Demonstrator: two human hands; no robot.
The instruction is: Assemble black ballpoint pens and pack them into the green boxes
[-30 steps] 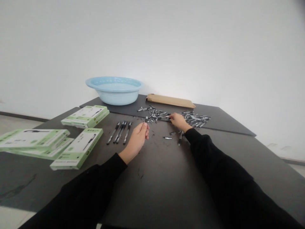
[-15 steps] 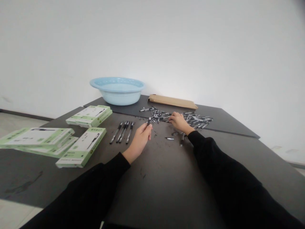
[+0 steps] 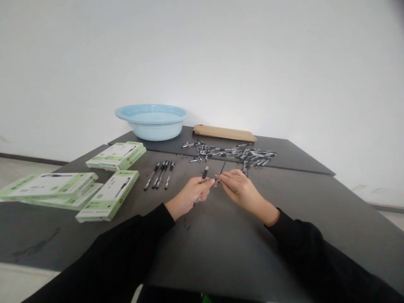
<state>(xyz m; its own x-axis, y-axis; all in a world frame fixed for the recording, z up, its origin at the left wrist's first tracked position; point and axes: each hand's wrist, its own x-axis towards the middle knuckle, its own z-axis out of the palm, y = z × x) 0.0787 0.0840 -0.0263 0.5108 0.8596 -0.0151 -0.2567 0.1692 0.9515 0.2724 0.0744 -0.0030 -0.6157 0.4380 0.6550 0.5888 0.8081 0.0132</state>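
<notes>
Pen barrel (image 3: pixel 205 173) pinched in left hand (image 3: pixel 189 194), thin refill (image 3: pixel 222 167) pinched in right hand (image 3: pixel 241 190), hands just beside each other mid worktop (image 3: pixel 221 252); parts pile (image 3: pixel 233 152) at 12 o'clock, four pens (image 3: pixel 159 173) at 10

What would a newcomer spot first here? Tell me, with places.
Mid-table, the left hand pinches a short dark pen piece while the right hand holds a thin rod beside it. Behind them sprawls a heap of pen parts; a pale blue basin sits at the far edge, and green boxes lie at left.
</notes>
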